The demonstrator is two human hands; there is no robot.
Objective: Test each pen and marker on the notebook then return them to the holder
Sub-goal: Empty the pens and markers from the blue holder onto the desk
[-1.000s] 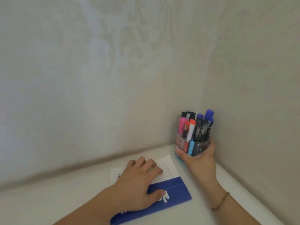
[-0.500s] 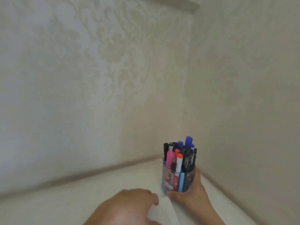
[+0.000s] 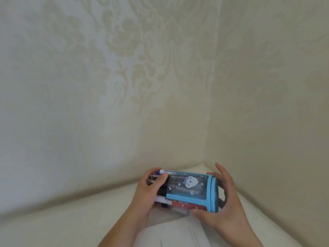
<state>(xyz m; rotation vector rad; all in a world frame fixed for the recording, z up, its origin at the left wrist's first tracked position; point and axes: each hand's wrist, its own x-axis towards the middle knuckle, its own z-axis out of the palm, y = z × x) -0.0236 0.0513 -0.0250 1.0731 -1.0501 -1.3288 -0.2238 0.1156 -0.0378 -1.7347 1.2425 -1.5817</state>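
The holder (image 3: 191,190), a clear cup with light-blue trim and a cartoon face, is tipped on its side, its base to the right and its mouth to the left. My right hand (image 3: 225,202) grips its base end. My left hand (image 3: 147,189) wraps around the bundle of pens and markers (image 3: 162,188) sticking out of the mouth. A white marker with a blue end shows above my left fingers. The notebook (image 3: 178,230), white page up, lies on the table below both hands, partly cut off by the frame's lower edge.
The white table (image 3: 71,223) sits in a corner. Patterned cream walls (image 3: 124,86) close it in behind and on the right, just past my right hand.
The holder stood upright in my right hand; now it is tipped sideways. My left hand left the notebook and took hold of the pens. The camera view tilted up, then back down.
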